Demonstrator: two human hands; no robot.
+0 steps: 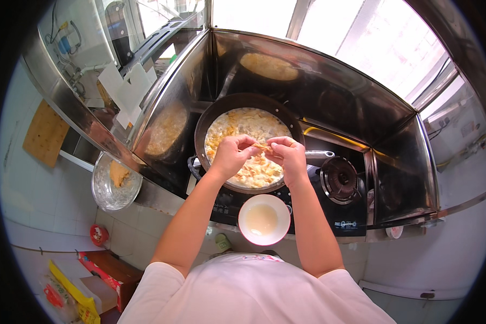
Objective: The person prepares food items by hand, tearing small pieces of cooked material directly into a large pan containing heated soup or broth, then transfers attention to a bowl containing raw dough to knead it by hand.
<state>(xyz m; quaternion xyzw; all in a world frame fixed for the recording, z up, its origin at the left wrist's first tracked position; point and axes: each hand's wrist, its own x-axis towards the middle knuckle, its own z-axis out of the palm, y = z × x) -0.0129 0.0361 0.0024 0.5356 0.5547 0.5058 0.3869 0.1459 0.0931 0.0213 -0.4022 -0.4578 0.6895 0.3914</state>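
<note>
Both of my hands meet above a dark wok (214, 107) on the stove. My left hand (233, 156) and my right hand (289, 158) pinch a small yellowish strip of food (262, 148) between thumbs and fingertips. Under them, the wok holds a pale, bubbling liquid with many yellow-orange pieces (251, 119) in it. A metal utensil handle (320, 154) sticks out past the wok's right side, behind my right wrist. Close to my body, a white bowl (283, 220) with a red rim contains a cloudy cream-coloured liquid.
Right of the wok is a bare gas burner (343, 178). Steel splash guards (328, 93) enclose the stove at the back and sides. At the left, a clear bowl (105, 194) holds a lump of orange-yellow dough-like food (118, 173). A yellow hose (336, 135) runs behind the burner.
</note>
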